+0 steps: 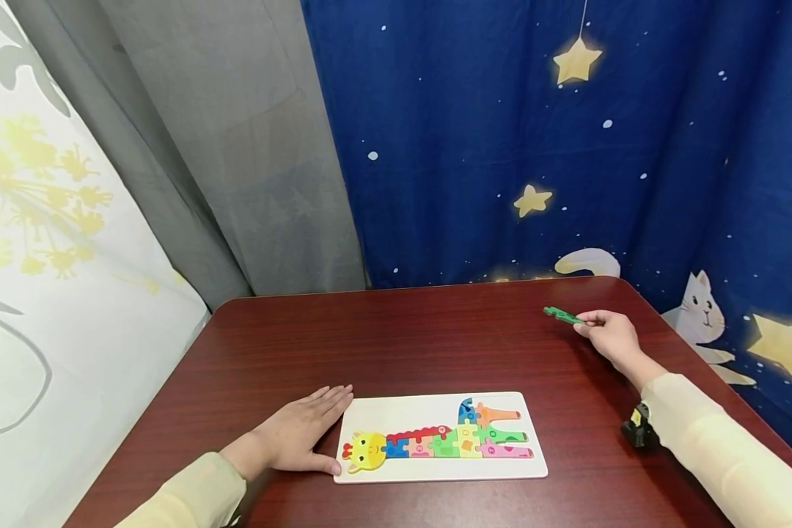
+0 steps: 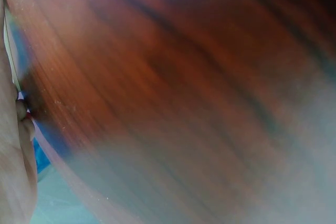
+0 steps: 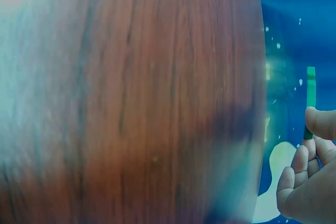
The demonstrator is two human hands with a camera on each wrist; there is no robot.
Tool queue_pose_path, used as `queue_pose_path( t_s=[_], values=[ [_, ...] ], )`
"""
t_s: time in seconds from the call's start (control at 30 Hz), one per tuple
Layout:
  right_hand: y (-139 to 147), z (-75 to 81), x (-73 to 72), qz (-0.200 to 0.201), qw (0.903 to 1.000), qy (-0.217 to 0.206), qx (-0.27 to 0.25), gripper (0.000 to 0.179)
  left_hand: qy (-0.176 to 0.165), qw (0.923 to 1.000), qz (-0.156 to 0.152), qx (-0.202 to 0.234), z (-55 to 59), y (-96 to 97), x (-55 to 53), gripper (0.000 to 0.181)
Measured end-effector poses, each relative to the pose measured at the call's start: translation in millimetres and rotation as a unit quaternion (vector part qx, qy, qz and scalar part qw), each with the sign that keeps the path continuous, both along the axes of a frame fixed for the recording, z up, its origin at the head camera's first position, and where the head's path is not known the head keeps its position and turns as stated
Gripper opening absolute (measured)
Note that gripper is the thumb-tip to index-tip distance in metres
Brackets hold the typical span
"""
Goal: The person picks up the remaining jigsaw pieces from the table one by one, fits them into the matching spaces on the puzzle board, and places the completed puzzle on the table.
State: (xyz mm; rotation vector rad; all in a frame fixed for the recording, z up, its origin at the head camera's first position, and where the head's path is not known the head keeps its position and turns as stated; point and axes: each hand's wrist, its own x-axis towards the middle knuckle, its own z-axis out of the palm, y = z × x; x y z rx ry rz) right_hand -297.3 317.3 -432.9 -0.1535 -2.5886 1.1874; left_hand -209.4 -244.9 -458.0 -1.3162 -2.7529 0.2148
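My right hand (image 1: 612,339) pinches a flat green puzzle piece (image 1: 559,314) by one end, above the far right part of the table. In the right wrist view the green piece (image 3: 311,87) shows edge-on between thumb and fingers. My left hand (image 1: 306,433) lies with straight fingers at the left edge of a white puzzle board (image 1: 402,411), its thumb at the lower left corner. On that board sits a giraffe made of coloured pieces, with a yellow head (image 1: 367,451) at the left and orange, green and pink legs at the right.
The board lies near the front of a dark red-brown wooden table (image 1: 343,337). Behind the table hang a blue curtain (image 1: 462,147) with stars and a grey curtain (image 1: 251,147). A white patterned cloth (image 1: 59,315) borders the left side.
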Motion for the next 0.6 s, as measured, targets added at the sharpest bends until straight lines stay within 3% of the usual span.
queue_pose_path(
  t_s=[0.6],
  values=[
    [-33.9,7.5,12.4,0.061,0.9980,0.011,0.013,0.020,-0.005,1.0000,0.007,-0.005,-1.0,-1.0,-0.5,0.108]
  ],
)
